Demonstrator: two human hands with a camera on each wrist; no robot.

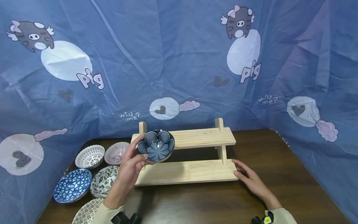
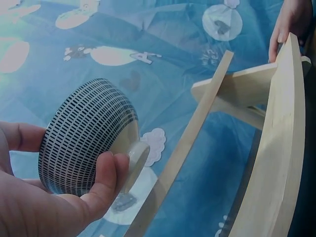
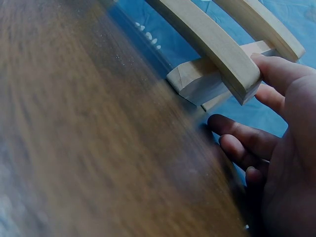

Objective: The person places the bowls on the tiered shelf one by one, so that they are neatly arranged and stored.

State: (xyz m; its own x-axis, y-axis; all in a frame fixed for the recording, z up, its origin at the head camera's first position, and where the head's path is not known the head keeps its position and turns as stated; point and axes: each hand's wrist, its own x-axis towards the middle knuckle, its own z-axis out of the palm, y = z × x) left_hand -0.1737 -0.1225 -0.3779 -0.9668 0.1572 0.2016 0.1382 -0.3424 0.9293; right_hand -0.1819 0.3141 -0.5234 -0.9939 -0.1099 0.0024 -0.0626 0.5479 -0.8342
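My left hand [image 1: 131, 166] holds a small footed bowl [image 1: 158, 147] tilted, its dark blue flower-patterned inside towards the head camera. In the left wrist view the bowl [image 2: 89, 138] shows a black-and-white dashed outside and a pale foot, with fingers and thumb around it. It is raised in front of the left part of a two-tier wooden rack [image 1: 187, 171]. My right hand [image 1: 253, 182] is at the right end of the rack's lower board, fingertips touching its edge. In the right wrist view its remaining fingers [image 3: 247, 138] bend loosely below the board end.
Several patterned bowls stand at the left of the dark wooden table [image 1: 279, 174]: a white one [image 1: 90, 156], a pinkish striped one [image 1: 116, 153], a blue one [image 1: 73, 186], a leaf-patterned one [image 1: 103, 182] and a lattice-patterned one [image 1: 88, 213]. A blue printed cloth [image 1: 184, 62] hangs behind.
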